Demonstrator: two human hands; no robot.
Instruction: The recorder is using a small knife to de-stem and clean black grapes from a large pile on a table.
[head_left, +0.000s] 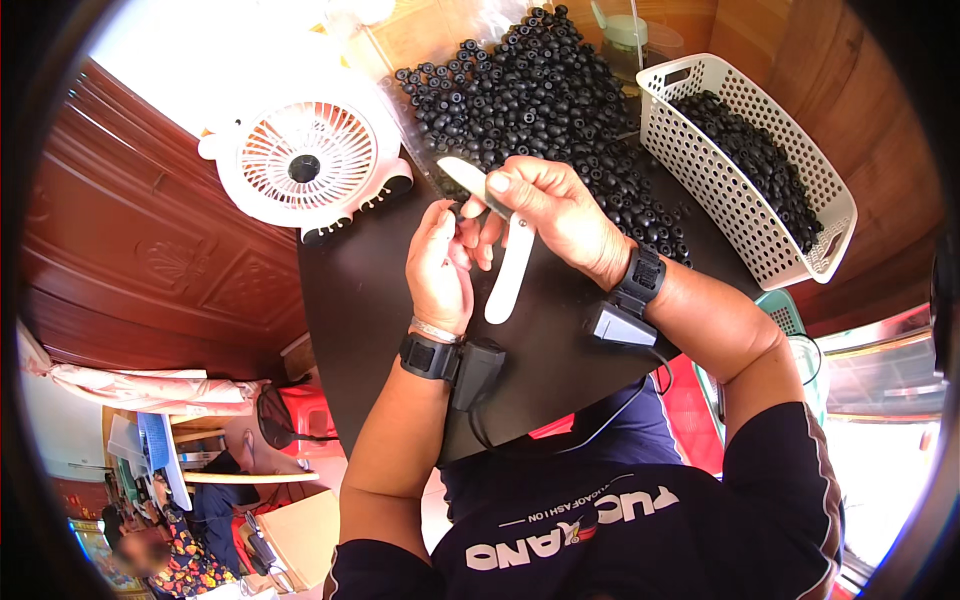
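Knife held over dark worktop, small piece pinched.
Right hand [560, 215] is closed around a white-handled knife [500, 250]; left hand [440, 265] is pinched on something too small to tell. Black beads [545, 100] are heaped just beyond, a white basket [745, 215] at right, a white fan [305, 165] at left.

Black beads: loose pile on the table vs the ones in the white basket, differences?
The loose pile lies spread on the black table, directly behind both hands; the basket beads sit contained in the white perforated basket, off to the right. The loose pile looks larger and shows separate beads with centre holes; the basket beads read as a dense mass. Both are small, round and black.
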